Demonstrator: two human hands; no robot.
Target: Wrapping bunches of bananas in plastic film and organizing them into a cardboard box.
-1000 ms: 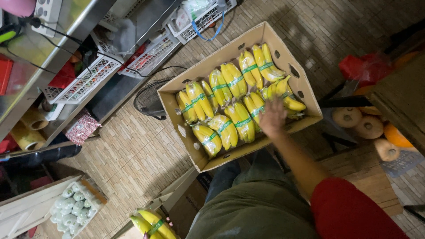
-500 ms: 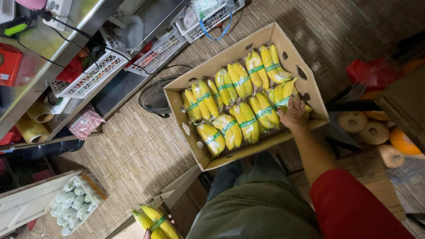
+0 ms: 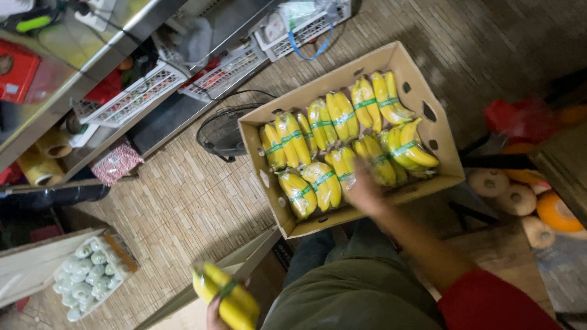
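Observation:
An open cardboard box [image 3: 422, 76] holds several bunches of yellow bananas [image 3: 333, 116], each bound with a green band. My right hand [image 3: 365, 194], blurred by motion, reaches over the box's near wall. It lies on the bunches in the front middle; its grip is unclear. My red sleeve [image 3: 489, 302] shows at the bottom right. Low in the view, my left hand [image 3: 214, 315] grips another banded banana bunch [image 3: 231, 298] above the floor, left of my green-trousered lap [image 3: 348, 293].
A black floor fan [image 3: 221, 131] lies just left of the box. White plastic baskets [image 3: 131, 98] sit under a steel counter [image 3: 73, 49]. A crate of pale green fruit [image 3: 88, 281] stands bottom left. Film rolls [image 3: 516, 198] and a red bag [image 3: 520, 119] are at right.
My right hand has slid from the box's right end to its front middle. The bunch in my left hand has risen further into view.

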